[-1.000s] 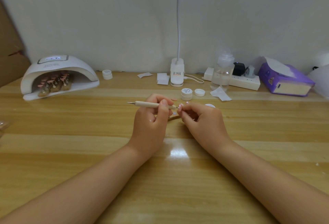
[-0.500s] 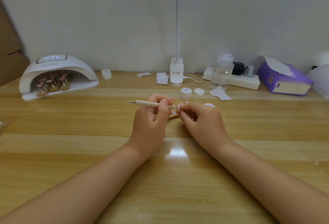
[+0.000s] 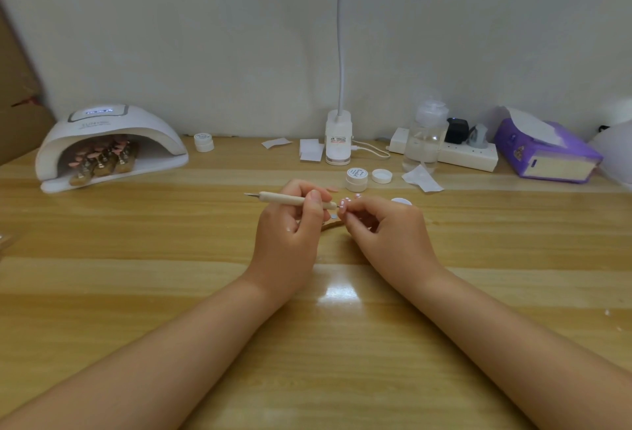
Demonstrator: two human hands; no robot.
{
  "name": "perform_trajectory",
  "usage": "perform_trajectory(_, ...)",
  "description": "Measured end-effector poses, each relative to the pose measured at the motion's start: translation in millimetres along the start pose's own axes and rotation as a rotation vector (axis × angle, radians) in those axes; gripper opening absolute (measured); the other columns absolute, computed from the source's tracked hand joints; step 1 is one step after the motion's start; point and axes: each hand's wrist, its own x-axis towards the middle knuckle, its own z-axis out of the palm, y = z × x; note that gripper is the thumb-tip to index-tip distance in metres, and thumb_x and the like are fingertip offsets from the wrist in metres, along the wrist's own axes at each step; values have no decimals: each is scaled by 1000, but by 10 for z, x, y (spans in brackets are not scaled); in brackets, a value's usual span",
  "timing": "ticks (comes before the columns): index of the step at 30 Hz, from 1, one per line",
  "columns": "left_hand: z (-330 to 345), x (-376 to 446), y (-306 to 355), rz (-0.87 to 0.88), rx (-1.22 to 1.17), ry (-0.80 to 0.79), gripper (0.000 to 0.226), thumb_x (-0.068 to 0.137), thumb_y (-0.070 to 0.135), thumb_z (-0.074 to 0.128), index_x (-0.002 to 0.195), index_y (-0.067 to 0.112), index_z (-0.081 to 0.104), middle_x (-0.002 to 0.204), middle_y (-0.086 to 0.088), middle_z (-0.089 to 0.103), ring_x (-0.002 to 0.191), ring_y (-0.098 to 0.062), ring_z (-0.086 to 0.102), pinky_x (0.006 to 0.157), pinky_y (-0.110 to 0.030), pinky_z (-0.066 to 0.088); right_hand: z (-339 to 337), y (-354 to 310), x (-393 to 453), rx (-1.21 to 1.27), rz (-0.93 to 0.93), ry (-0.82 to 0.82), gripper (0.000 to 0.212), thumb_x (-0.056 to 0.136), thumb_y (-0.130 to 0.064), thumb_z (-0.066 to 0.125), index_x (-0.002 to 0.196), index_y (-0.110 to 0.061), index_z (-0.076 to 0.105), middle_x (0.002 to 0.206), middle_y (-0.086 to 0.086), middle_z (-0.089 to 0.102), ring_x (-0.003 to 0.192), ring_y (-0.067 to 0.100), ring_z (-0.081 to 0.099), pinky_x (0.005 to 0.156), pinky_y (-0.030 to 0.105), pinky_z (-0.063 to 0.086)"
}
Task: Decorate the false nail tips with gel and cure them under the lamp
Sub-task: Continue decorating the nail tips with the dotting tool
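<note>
Pinching a light, stiff nail tip (image 3: pixel 344 204) by its edges, the right hand (image 3: pixel 386 231) steadies it while the left hand (image 3: pixel 290 224) grips a dotting tool (image 3: pixel 290 199).

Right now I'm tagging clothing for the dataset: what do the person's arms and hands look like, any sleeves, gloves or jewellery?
Both forearms are bare right to the frame edge: no sleeves show. The left hand and right hand wear no gloves, and no rings, watch or bracelets are visible.

Left hand (image 3: pixel 290 224) holds dotting tool (image 3: pixel 294 199) against right hand's (image 3: pixel 383 227) nail tip (image 3: pixel 344 203).
</note>
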Motion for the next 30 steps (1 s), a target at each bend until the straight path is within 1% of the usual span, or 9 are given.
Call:
perform_trajectory(3,-8,-4,-2,12,18,5,19,90,27,42,80,25,58,79,22,68,69,0,64,65,-22,53,3,1,2,-2,1,-2,6,85,-15,68,86,-15,74,71,-10,67,67,1,58,63,11,43)
perform_trajectory(8,-8,6,2,8,8,8,19,90,27,42,80,24,57,79,24,68,69,0,63,65,-18,51,5,8,4,-11,-1,7,6,85,-14,68,86,-14,74,69,-14,63,64,-3,56,62,9,42)
perform_trajectory(12,-9,6,-6,17,13,-2,19,91,26,42,80,24,57,79,24,68,68,0,63,64,-18,51,8,8,4,-12,-6,10,6,85,-14,68,86,-14,74,70,-7,68,67,3,57,61,13,43)
perform_trajectory(15,-7,10,-15,13,18,0,19,91,26,42,80,25,57,79,20,68,69,-1,63,66,-24,53,9,7,7,-10,-8,9,7,85,-14,68,86,-13,74,70,-5,68,69,6,58,61,15,44)
perform_trajectory(18,-7,14,-27,4,32,6,19,91,28,42,80,29,57,75,9,67,70,-4,65,67,-32,53,11,9,12,-7,-5,5,7,85,-15,68,86,-14,74,70,-8,67,65,1,57,62,10,41)
perform_trajectory(21,-16,13,-31,10,39,9,18,90,36,42,80,31,57,76,13,67,71,-5,65,67,-35,53,13,10,12,-12,-2,5,7,85,-15,68,86,-14,74,69,-11,65,61,-5,55,62,8,39)
perform_trajectory(23,-20,10,-28,11,37,9,20,87,42,41,79,32,57,75,10,67,71,-6,65,68,-38,54,11,11,10,-18,-2,3,7,85,-15,68,86,-13,74,68,-10,64,60,-4,54,62,8,39)
perform_trajectory(25,-17,9,-23,8,37,8,20,87,42,42,79,31,57,74,7,66,71,-6,65,70,-43,55,9,11,9,-21,-3,1,7,85,-15,68,86,-13,74,68,-9,65,58,-3,53,61,9,39)
perform_trajectory(30,-5,16,-17,1,32,3,19,91,28,42,80,28,57,77,19,67,70,-3,65,70,-34,55,9,4,12,-26,-9,2,7,85,-16,68,85,-14,74,67,-10,64,59,-1,54,61,9,39)
